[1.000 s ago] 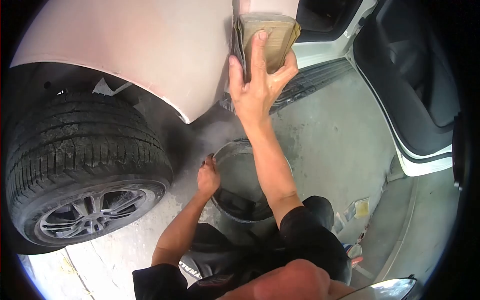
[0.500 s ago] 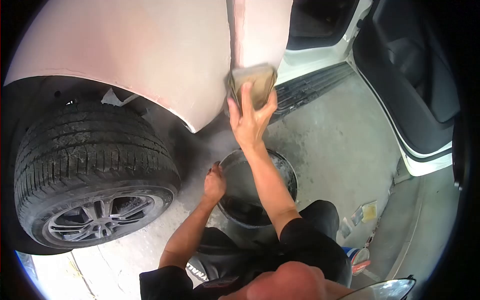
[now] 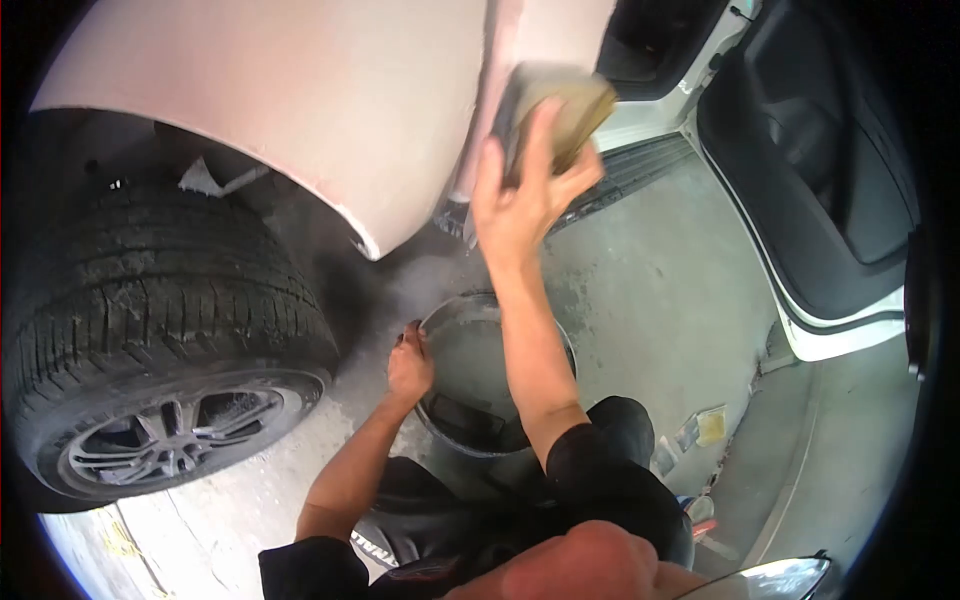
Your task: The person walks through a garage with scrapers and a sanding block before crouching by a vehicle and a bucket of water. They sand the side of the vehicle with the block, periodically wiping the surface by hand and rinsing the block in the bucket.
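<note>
My right hand [image 3: 522,215] is closed on a grey-brown sanding block [image 3: 563,95], with the fingers spread over its back. The block is against or just off the pinkish-white body panel [image 3: 540,35] beside the door opening; blur hides which. Lower down, my left hand [image 3: 410,365] grips the rim of a round dark tub [image 3: 480,296] on the floor. Greyish water [image 3: 470,360] appears to lie in it, along with a dark rectangular piece [image 3: 468,420].
Left of the tub stands a wheel with a black tyre [image 3: 170,290], under the fender [image 3: 300,90]. An open car door [image 3: 800,170] hangs at the right. Small sheets or packets [image 3: 710,428] and a can [image 3: 700,510] are on the floor at lower right.
My right hand and the sanding block have moved up and to the right, and the block has tilted. The left hand stays at the tub's rim. The whole view has shifted slightly.
</note>
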Demonstrator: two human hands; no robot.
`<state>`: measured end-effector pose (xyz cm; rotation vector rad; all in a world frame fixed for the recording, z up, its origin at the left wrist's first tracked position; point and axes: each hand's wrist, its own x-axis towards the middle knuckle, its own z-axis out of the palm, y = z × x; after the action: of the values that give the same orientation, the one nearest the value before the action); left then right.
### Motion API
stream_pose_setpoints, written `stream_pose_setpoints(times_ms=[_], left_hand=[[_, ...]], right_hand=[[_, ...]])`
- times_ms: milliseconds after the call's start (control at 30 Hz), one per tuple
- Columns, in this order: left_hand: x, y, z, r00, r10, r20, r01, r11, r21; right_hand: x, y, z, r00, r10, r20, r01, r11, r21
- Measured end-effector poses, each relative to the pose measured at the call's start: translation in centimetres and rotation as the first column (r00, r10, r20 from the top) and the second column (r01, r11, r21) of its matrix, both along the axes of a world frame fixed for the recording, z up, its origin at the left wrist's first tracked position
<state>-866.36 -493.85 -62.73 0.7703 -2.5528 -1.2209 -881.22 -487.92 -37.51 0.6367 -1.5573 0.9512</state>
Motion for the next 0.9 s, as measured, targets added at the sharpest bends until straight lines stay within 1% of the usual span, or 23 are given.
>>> stream_pose_setpoints(times_ms=[67, 100, 133, 167, 200, 267, 333, 367, 433, 467, 500, 533, 600, 633, 667, 733, 767, 800, 833, 867, 900], left_hand=[[0.3, 0.1, -0.2, 1.000, 0.011, -0.017, -0.012, 1.000, -0.013], [0.0, 0.1, -0.7, 0.999, 0.022, -0.039, -0.024, 0.999, -0.034], [0.0, 0.1, -0.9, 0.998, 0.025, -0.057, -0.028, 0.998, -0.059], [0.0, -0.1, -0.8, 0.998, 0.031, -0.056, -0.034, 0.998, -0.053], [0.0, 0.0, -0.5, 0.998, 0.039, -0.059, -0.041, 0.998, -0.036], [-0.1, 0.1, -0.6, 0.997, 0.037, -0.065, -0.038, 0.999, -0.009], [0.3, 0.2, 0.7, 0.996, 0.040, -0.077, -0.038, 0.999, 0.022], [0.6, 0.4, 0.1, 0.997, 0.037, -0.072, -0.035, 0.999, 0.021], [0.0, 0.1, -0.3, 0.994, 0.025, -0.106, -0.026, 1.000, -0.002], [-0.1, 0.0, -0.2, 0.995, 0.035, -0.095, -0.035, 0.999, 0.008], [0.1, 0.0, 0.1, 0.996, 0.043, -0.080, -0.042, 0.999, 0.017], [0.0, 0.2, 0.3, 0.996, 0.054, -0.068, -0.052, 0.998, 0.034], [0.0, 0.1, 0.5, 0.996, 0.047, -0.078, -0.048, 0.999, -0.002], [0.2, 0.2, 0.3, 0.996, 0.044, -0.071, -0.045, 0.999, -0.014], [0.3, 0.4, 0.0, 0.997, 0.034, -0.068, -0.035, 0.999, -0.011], [0.2, 0.1, 0.0, 0.997, 0.016, -0.081, -0.018, 1.000, -0.022], [-0.2, -0.1, -0.2, 0.995, 0.019, -0.099, -0.022, 0.999, -0.032], [-0.2, -0.2, -1.1, 0.994, 0.013, -0.107, -0.018, 0.999, -0.047], [-0.1, -0.3, -1.1, 0.993, 0.004, -0.114, -0.011, 0.998, -0.060], [-0.3, -0.2, -1.2, 0.995, 0.013, -0.096, -0.018, 0.998, -0.053], [-0.5, 0.0, -0.8, 0.997, 0.025, -0.079, -0.028, 0.999, -0.041]], right_hand=[[0.0, -0.6, -0.2, 0.998, 0.067, 0.000, -0.067, 0.994, -0.087], [0.2, -0.8, -1.1, 0.998, 0.068, 0.012, -0.067, 0.996, -0.051], [0.6, -0.7, -3.3, 0.998, 0.060, 0.027, -0.060, 0.998, -0.020], [0.5, -0.5, -5.8, 0.996, 0.089, 0.014, -0.089, 0.995, 0.045], [0.9, -0.5, -5.9, 0.999, 0.053, -0.002, -0.053, 0.994, 0.093], [-0.4, 0.3, -5.5, 0.999, 0.038, -0.026, -0.036, 0.995, 0.098], [0.0, 0.2, -0.8, 0.999, 0.034, 0.001, -0.034, 0.999, 0.006], [0.1, -0.3, -0.2, 0.995, 0.090, 0.040, -0.087, 0.994, -0.069], [0.7, -0.8, -1.8, 0.995, 0.090, 0.052, -0.088, 0.996, -0.032], [1.0, -0.8, -3.3, 0.995, 0.083, 0.062, -0.082, 0.996, -0.024], [0.9, -0.6, -5.6, 0.996, 0.085, 0.023, -0.087, 0.994, 0.059], [0.8, -0.3, -5.3, 0.998, 0.067, 0.004, -0.067, 0.994, 0.081], [-0.3, 0.7, -5.0, 0.999, 0.030, -0.023, -0.027, 0.991, 0.132], [-0.1, 0.8, -2.7, 1.000, 0.008, 0.023, -0.010, 0.996, 0.092], [-0.2, 0.5, -0.5, 0.999, 0.045, 0.011, -0.045, 0.999, 0.002], [0.3, -0.1, -0.4, 0.998, 0.047, 0.040, -0.045, 0.998, -0.047], [0.5, -0.5, -1.0, 0.998, 0.049, 0.049, -0.047, 0.999, -0.026], [0.9, -0.5, -2.7, 0.997, 0.042, 0.069, -0.041, 0.999, -0.010], [1.3, -0.5, -4.2, 0.996, 0.088, 0.034, -0.090, 0.995, 0.046], [0.6, -0.1, -4.9, 0.998, 0.063, 0.020, -0.064, 0.995, 0.075], [0.4, 0.3, -4.4, 0.999, 0.040, 0.007, -0.041, 0.993, 0.108]])
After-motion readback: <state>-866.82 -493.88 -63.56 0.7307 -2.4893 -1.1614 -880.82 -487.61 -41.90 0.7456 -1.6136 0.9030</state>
